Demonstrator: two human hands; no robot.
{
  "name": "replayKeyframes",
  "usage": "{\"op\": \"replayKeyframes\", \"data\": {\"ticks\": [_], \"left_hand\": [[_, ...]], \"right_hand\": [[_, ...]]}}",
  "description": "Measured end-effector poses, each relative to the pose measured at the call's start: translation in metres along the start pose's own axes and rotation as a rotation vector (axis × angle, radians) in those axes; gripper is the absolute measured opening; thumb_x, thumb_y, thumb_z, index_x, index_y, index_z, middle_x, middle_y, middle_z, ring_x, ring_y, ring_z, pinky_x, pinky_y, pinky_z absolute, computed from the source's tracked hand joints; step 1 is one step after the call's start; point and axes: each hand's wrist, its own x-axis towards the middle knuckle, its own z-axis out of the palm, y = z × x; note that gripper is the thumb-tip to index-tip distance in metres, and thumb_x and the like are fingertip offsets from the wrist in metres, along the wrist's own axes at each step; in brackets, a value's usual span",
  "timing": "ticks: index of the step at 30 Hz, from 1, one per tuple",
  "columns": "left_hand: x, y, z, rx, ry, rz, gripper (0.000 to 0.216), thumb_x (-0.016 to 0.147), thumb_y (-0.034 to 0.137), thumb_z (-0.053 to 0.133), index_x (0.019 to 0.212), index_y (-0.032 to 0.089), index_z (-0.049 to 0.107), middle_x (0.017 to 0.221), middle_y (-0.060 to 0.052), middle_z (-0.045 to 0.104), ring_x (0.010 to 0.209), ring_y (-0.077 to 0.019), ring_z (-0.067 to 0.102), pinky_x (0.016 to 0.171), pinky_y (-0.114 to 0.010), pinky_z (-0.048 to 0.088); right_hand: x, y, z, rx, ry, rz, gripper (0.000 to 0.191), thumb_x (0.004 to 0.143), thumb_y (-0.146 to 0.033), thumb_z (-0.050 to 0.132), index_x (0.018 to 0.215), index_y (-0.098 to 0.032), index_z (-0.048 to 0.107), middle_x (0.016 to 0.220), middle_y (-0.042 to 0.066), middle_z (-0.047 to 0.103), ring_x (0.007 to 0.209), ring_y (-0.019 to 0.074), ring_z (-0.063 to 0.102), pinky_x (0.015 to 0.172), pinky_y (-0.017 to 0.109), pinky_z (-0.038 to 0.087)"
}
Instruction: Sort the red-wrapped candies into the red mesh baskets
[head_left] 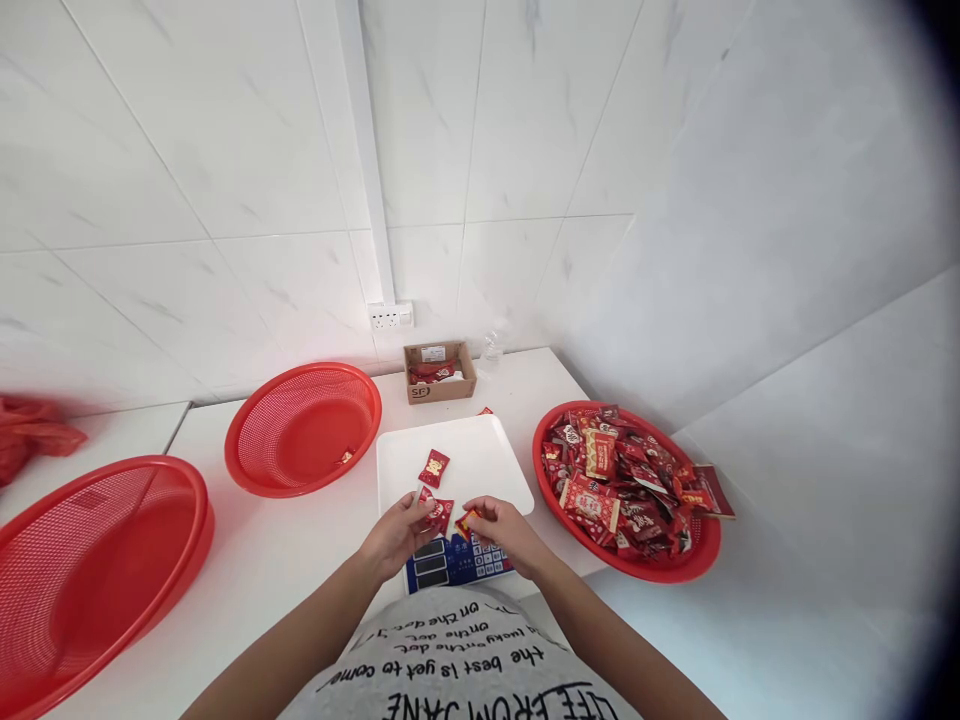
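Over the near edge of a white-topped weighing scale (480, 450), my left hand (397, 532) pinches a red snack packet (441, 516) with pale markings. Close beside it, my right hand (501, 525) holds a smaller red and yellow packet (466, 523) between thumb and fingers. Another red packet (434, 468) with a gold figure lies flat on the scale's pan, just beyond my left hand. Below my hands shows the scale's blue keypad panel (480, 562), partly covered by them.
A red basket heaped with packets (626, 490) stands at the right. To the left, one red basket (303, 375) has a small packet (345, 456) inside; a larger basket (202, 490) is nearer. A cardboard box (441, 390) of red packets sits by the wall.
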Motion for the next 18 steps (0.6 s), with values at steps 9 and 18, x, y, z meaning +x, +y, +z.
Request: {"op": "replayKeyframes", "data": {"ticks": [9,18], "left_hand": [[-0.008,-0.006,0.002,0.0,-0.12,-0.264,0.027,0.072,0.04,0.063,0.082,0.016,0.056,0.065,0.001,0.059,0.055,-0.0118,0.058,0.06,-0.027,0.049],[0.001,-0.003,-0.001,0.086,0.102,-0.143,0.032,0.069,0.043,0.068,0.07,0.014,0.055,0.05,0.004,0.05,0.037,-0.0054,0.043,0.037,-0.018,0.037]], "right_hand": [[0.001,-0.006,0.019,0.092,0.066,-0.076,0.038,0.062,-0.041,0.068,0.091,-0.02,0.057,0.082,0.002,0.064,0.07,0.0147,0.06,0.067,0.029,0.048],[-0.002,0.011,0.025,-0.366,0.127,-0.183,0.033,0.072,-0.036,0.055,0.1,-0.019,0.061,0.072,0.001,0.063,0.064,0.0152,0.057,0.063,0.029,0.045]]}}
